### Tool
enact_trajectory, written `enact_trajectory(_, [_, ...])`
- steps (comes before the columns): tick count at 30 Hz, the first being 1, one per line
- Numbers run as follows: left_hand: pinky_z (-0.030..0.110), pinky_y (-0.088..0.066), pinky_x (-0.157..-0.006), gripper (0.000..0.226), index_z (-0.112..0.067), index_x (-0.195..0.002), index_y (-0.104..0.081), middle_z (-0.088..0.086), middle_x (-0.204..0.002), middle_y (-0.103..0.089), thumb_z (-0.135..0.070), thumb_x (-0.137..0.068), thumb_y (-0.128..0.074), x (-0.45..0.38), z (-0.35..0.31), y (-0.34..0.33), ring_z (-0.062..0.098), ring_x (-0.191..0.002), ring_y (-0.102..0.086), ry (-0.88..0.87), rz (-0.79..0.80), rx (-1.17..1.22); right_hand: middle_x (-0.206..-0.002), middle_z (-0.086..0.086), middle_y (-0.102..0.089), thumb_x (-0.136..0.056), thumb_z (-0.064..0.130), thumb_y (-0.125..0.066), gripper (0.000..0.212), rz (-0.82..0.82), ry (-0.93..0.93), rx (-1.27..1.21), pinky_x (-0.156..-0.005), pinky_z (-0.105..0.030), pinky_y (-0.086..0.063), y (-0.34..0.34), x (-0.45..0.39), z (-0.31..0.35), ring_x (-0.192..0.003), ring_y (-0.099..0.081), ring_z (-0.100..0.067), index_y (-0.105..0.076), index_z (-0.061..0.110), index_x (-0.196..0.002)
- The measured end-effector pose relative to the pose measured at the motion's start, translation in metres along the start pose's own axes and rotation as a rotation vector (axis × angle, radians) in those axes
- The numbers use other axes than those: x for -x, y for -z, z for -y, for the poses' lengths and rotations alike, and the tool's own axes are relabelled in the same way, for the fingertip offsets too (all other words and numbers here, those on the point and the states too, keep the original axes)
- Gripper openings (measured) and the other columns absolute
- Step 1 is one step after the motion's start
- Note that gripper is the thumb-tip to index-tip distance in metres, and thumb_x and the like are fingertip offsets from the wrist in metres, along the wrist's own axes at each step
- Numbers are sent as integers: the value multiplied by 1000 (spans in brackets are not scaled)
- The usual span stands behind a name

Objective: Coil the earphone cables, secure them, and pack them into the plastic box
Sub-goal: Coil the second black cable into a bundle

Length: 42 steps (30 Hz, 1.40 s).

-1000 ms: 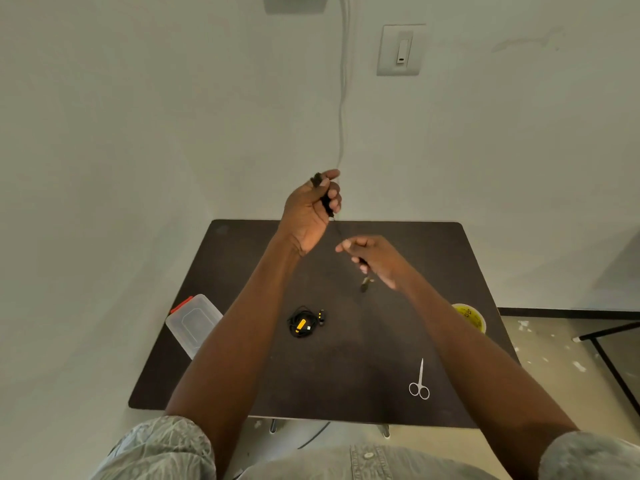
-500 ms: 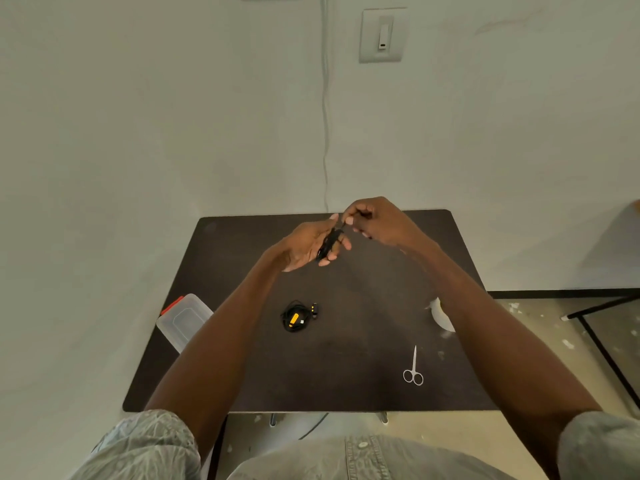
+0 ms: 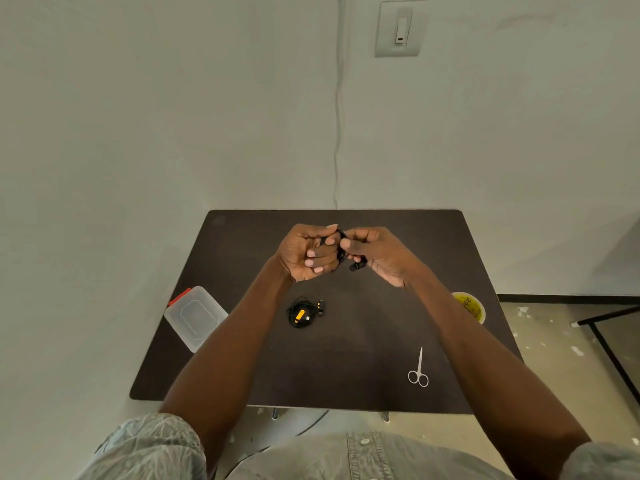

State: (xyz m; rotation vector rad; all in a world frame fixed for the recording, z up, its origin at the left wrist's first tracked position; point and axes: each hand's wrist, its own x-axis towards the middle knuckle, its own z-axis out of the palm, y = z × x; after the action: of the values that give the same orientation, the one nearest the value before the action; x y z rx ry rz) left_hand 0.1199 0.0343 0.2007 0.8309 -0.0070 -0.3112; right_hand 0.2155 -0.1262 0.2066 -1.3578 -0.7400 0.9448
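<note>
Above table (image 3: 346, 358), beyond coiled earphones (image 3: 300, 312): left hand (image 3: 304, 252) gripping black earphone cable (image 3: 341, 249) wound round fingers; right hand (image 3: 375, 252) pinching loose end, earbud (image 3: 357, 265) dangling. Cable judging light, limp, springy; pinching coil's crossing is holding loops. Plastic box (image 3: 195, 317) left of coiled earphones.

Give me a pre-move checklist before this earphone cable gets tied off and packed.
1. Cable held by both hands: ok. The left hand and right hand both grip the black earphone cable above the table.
2. Coil fully wound: cannot tell, the fingers hide most of it; an earbud end hangs loose.
3. Tie in place on this coil: cannot tell.
4. Plastic box within reach: ok, at the table's left edge. Open or lidded: cannot tell.
5. Scissors free: ok, lying untouched near the right forearm.
6. First coiled earphone packed: not ok, lying on the table outside the box.
</note>
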Motion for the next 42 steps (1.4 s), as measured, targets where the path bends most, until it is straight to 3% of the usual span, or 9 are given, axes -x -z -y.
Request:
enact_trajectory(6, [27, -42, -46, 25, -5, -71, -61, 4, -48, -53, -21, -91, -59, 1, -2, -6, 16, -39, -49, -45, -246, -252, -69, -6, -59, -89, 18, -68, 9, -143, -22, 268, -57, -26, -38, -1, 0, 5, -63, -45, -15, -76, 17, -85])
enact_trajectory(14, [23, -33, -38, 45, -5, -53, -58, 8, -42, -49, -37, -77, -79, -29, 12, -38, 19, -34, -40, -342, -984, -451, -61, 1, -58, -96, 14, -54, 35, -374, 51, 607, -57, -21, -36, -20, -13, 9, -55, -51, -3, -58, 15, -62])
enact_trajectory(16, [24, -38, -41, 38, -5, -58, -59, 7, -45, -52, -31, -80, -77, -32, 10, -42, 18, -38, -46, -307, -1014, -275, -61, 1, -58, -96, 9, -51, 36, -396, 41, 619, -58, -19, -36, -21, -14, 9, -55, -52, -1, -58, 15, -61])
enact_trajectory(19, [26, -51, -56, 15, -3, -76, -63, 5, -54, -62, -12, -87, -67, -22, -3, -43, 15, -50, -60, -25, -748, 18, -62, -4, -56, -87, 0, -50, 26, -397, -119, 519, -53, -25, -36, -10, -10, 1, -54, -47, -9, -66, 9, -69])
enact_trajectory(27, [31, -49, -56, 45, -7, -53, -57, 7, -48, -60, -40, -81, -68, -30, 37, -45, 15, -46, -55, -239, -1184, -919, -55, 1, -58, -88, 2, -50, 40, -410, -56, 588, -52, -21, -36, -19, -3, -15, -51, -48, -6, -55, 17, -51])
enact_trajectory(30, [33, -47, -70, 44, -9, -62, -64, 2, -55, -65, -44, -88, -60, -26, 34, -37, 13, -56, -61, -123, -1090, -1013, -52, 7, -48, -90, 4, -53, 45, -397, -30, 700, -51, -20, -30, -13, 2, -14, -50, -43, -6, -47, 20, -49])
enact_trajectory(34, [16, -41, -59, 31, -6, -80, -73, 5, -67, -71, -36, -86, -68, -8, 20, -26, 1, -57, -57, 59, -767, -1068, -60, -6, -52, -90, 13, -61, 27, -310, -117, 794, -50, -24, -29, -3, 6, -25, -52, -42, -12, -60, 6, -63])
enact_trajectory(39, [24, -35, -60, 20, -12, -82, -76, 3, -72, -71, -32, -82, -72, -3, 14, -17, 5, -60, -50, 64, -604, -1241, -54, -1, -47, -90, 26, -68, 36, -284, -151, 790, -47, -23, -27, 7, 7, -33, -48, -36, -11, -60, 18, -55])
enact_trajectory(42, [15, -35, -58, 27, -9, -81, -76, -5, -67, -70, -36, -83, -71, -1, 9, -16, 1, -60, -51, 120, -571, -1219, -58, -4, -49, -89, 23, -68, 28, -252, -159, 766, -53, -27, -30, 14, 9, -33, -51, -37, -11, -67, 1, -72])
